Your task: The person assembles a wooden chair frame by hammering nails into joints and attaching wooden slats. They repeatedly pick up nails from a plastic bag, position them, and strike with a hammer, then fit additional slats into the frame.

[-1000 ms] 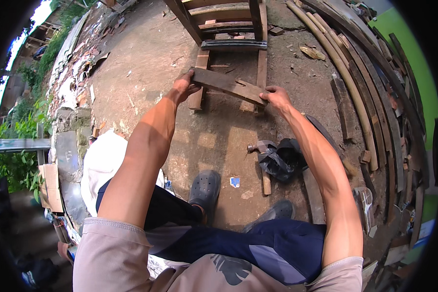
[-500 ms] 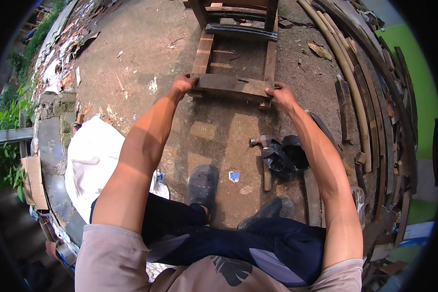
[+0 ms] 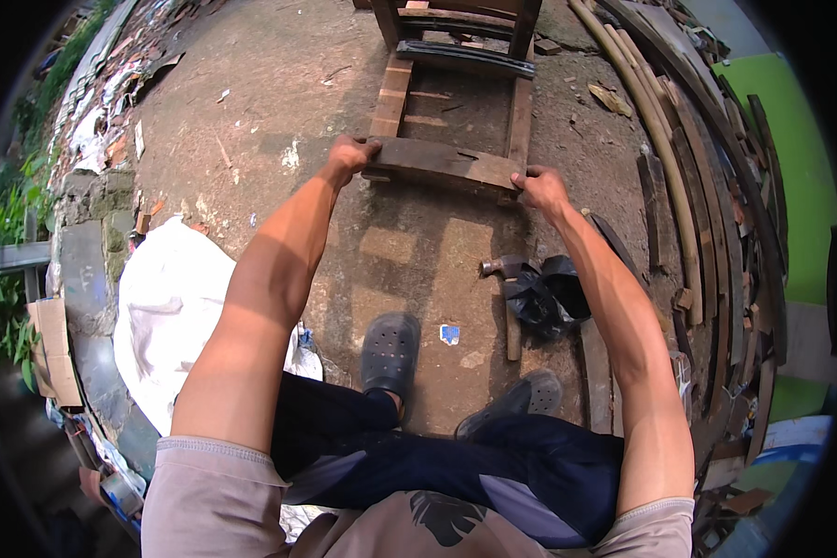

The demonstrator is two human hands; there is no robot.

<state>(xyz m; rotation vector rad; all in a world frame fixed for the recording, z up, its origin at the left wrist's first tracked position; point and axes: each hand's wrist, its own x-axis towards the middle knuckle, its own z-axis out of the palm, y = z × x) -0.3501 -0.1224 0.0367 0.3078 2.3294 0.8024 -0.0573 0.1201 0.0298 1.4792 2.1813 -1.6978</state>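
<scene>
A short dark wooden board (image 3: 445, 164) lies across the near ends of two side rails of a wooden frame (image 3: 391, 98). My left hand (image 3: 351, 156) grips the board's left end, thumb over its top. At the opposite end, my right hand (image 3: 541, 189) holds the board with thumb and fingers, its fingertips partly hidden. A notch or split shows in the board's upper face, right of the middle. Beyond it, a dark crosspiece (image 3: 465, 58) joins the rails, and upright posts rise from there.
A hammer (image 3: 512, 321) lies by a black plastic bag (image 3: 551, 293) near my right foot. Long planks and poles (image 3: 688, 177) are stacked along the right. A white sack (image 3: 172, 307) spreads at left, beside a low block wall (image 3: 98, 251). Dark clogs (image 3: 390, 353) are on my feet.
The board's right end has shifted slightly toward me and to the right, so it sits a little more tilted. Both hands keep their hold.
</scene>
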